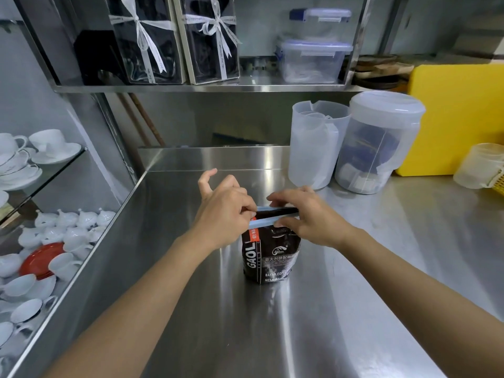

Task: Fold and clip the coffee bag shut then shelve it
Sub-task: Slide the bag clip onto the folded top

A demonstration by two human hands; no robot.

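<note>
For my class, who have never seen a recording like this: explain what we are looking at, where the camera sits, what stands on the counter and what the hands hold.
There is no machine here: a person wears one camera on the head, looking down at their own bare hands. On the steel counter stands a black coffee bag. The left hand and right hand hold a pale blue clip at the bag's top; its two bars stand apart, so it is not yet shut. Behind stand two clear plastic jugs and a yellow board.
</note>
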